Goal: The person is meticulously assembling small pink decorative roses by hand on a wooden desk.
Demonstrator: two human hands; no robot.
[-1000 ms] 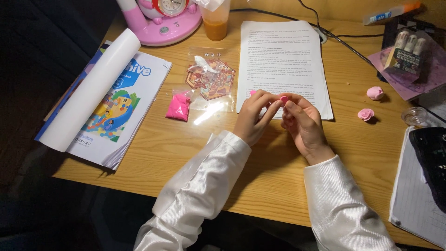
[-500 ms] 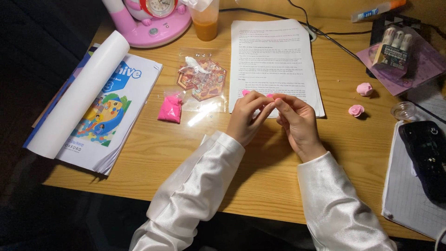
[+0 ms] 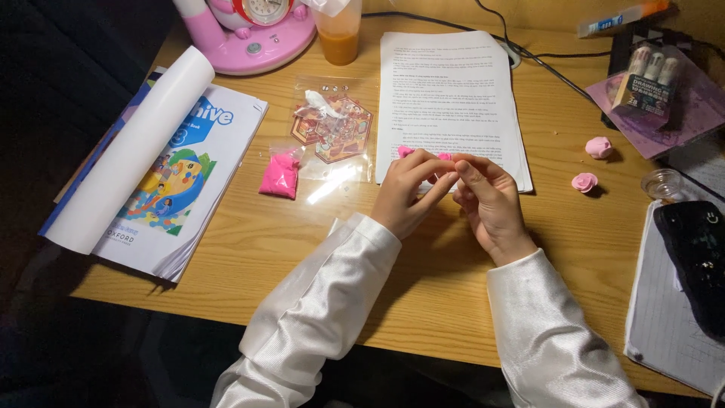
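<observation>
My left hand [image 3: 411, 193] and my right hand [image 3: 491, 198] meet fingertip to fingertip over the wooden desk [image 3: 453, 279], pinching a small piece of pink clay [image 3: 444, 157] between them. Most of the clay is hidden by the fingers. A second small pink bit [image 3: 405, 151] lies just beyond my left fingers, on the edge of a stack of printed paper [image 3: 445, 91]. Two finished pink clay roses [image 3: 584, 182] [image 3: 599, 146] sit on the desk to the right of my hands.
A small bag of pink clay [image 3: 279, 175] and a clear packet with a patterned card [image 3: 332, 125] lie left of my hands. Further left is a colourful textbook with a rolled page [image 3: 151, 174]. A pink clock base [image 3: 249, 38], an orange drink [image 3: 338, 34], a notebook with a black device [image 3: 691, 279] ring the desk.
My hands stay together on the pink clay, working it with small finger motions. The view has shifted slightly; nothing on the desk has moved.
</observation>
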